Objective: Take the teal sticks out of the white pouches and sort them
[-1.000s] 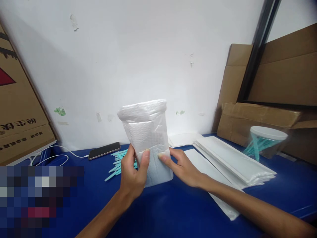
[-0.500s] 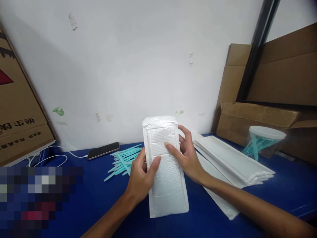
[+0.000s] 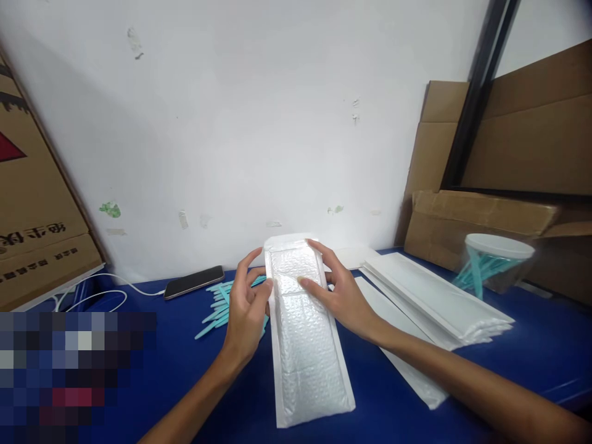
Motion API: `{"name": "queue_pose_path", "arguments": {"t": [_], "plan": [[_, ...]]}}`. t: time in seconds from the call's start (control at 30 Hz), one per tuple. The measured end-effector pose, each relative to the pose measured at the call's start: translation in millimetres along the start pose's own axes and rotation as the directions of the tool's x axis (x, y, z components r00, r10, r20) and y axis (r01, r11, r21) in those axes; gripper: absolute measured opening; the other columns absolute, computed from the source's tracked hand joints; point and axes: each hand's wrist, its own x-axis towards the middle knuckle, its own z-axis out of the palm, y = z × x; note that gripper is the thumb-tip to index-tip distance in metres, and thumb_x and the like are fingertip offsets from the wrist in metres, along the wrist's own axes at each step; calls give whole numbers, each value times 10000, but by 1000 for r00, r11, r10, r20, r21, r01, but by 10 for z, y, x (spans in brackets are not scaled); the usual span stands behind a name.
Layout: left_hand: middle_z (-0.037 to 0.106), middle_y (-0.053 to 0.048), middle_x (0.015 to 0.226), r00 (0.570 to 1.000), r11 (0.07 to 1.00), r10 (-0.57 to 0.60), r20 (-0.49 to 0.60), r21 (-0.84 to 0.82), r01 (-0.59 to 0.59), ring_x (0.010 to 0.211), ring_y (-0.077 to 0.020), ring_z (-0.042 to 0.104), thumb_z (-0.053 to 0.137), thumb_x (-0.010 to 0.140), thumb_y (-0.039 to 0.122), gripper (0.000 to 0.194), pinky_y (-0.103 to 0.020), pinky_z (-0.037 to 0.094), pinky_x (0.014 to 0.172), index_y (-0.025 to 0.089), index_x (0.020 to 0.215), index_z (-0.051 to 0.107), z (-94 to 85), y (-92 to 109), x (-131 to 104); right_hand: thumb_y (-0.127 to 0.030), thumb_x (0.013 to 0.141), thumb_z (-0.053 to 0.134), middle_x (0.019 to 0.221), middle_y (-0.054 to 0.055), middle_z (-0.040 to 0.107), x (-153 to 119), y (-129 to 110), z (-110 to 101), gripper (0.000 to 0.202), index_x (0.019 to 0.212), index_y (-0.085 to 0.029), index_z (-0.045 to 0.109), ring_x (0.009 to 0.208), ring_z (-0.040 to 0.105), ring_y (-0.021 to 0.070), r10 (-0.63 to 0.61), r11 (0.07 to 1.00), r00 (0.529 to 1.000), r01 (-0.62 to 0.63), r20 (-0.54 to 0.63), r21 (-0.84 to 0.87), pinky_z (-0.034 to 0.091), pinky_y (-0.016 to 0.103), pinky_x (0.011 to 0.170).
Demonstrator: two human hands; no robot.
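Note:
A white bubble mailer (image 3: 308, 345) is held up over the blue table, long side pointing away, its flap end at the top. My left hand (image 3: 247, 302) grips its left edge near the upper part, thumb in front and fingers behind. On the opposite edge my right hand (image 3: 345, 293) holds it too, thumb pressed on the front face and index finger at the top right corner. Behind my left hand lies a pile of turquoise plastic sticks (image 3: 219, 314), partly hidden. To the right rests a stack of white mailers (image 3: 430, 296), with a loose one partly under my right forearm.
A clear container with a white lid (image 3: 499, 245) holds more turquoise sticks at the right. A phone (image 3: 194, 282) with a white cable (image 3: 124, 280) lies at the back left. Cardboard boxes (image 3: 481, 216) stand at both sides, and a white wall (image 3: 277, 123) rises behind the blue table.
The mailer has come down slightly, its top tipping away from me. My left hand has slid up its left edge, and my right index finger now reaches the top corner.

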Motion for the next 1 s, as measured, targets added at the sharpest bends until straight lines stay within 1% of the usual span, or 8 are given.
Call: {"name": "queue_pose_path", "arguments": {"t": [0.13,0.23,0.37,0.5,0.67,0.8,0.9,1.0], "plan": [[678,-101,1168,998,997,-68,-16,-21,68,848,-190,699,602,915,358,542,-295,584,664,251,1422,444,-18,28,33,-459,902,638,1256,76,617,-5,10,-5,668,1503,-341,372,901,649,196,69,997,997,-70,31,33,551,363,771],[693,-108,1165,989,988,-147,-32,-52,145,928,-213,700,685,852,363,614,-325,579,768,217,1412,481,-21,12,60,-475,903,628,1008,38,654,-3,28,-11,660,1496,-285,407,732,611,150,103,994,994,-103,29,26,517,302,660],[742,-101,1014,951,934,-309,-21,-193,299,793,-201,701,752,777,403,612,-278,547,672,143,1302,577,-26,-47,97,-505,887,632,729,-33,572,33,59,-32,685,1476,-209,444,601,535,129,129,991,991,-130,34,30,444,266,569],[751,-73,945,919,902,-394,5,-191,387,731,-180,671,768,746,425,519,-229,478,565,148,1170,655,-40,-80,125,-546,865,634,750,-9,604,94,89,-75,609,1357,-193,568,664,572,161,167,986,985,-168,38,17,448,284,617],[733,-51,982,922,917,-386,-23,-120,381,764,-153,643,783,730,445,431,-197,431,550,169,1046,687,-32,-105,134,-528,887,609,996,22,613,132,126,-111,373,1126,-248,665,703,560,133,161,984,987,-161,-13,-80,447,275,665],[734,-46,893,928,922,-371,-38,-133,363,814,-167,659,813,702,434,410,-221,488,693,154,970,679,-20,-126,118,-488,905,595,1062,30,589,129,141,-101,278,1019,-246,671,862,565,158,89,981,995,-96,-48,-166,452,280,763],[745,-58,892,932,916,-363,8,-181,358,814,-184,683,808,714,443,428,-254,508,736,152,993,665,-2,-130,104,-503,931,552,846,-2,586,122,135,-90,295,1011,-232,637,737,533,141,119,988,993,-117,14,-104,415,251,643],[743,-48,832,933,915,-360,22,-188,358,745,-173,685,810,716,450,446,-252,515,706,152,1010,655,15,-111,96,-532,929,547,618,-61,436,113,109,-79,341,1071,-233,629,536,364,110,182,982,979,-176,91,-67,288,235,500]]}}
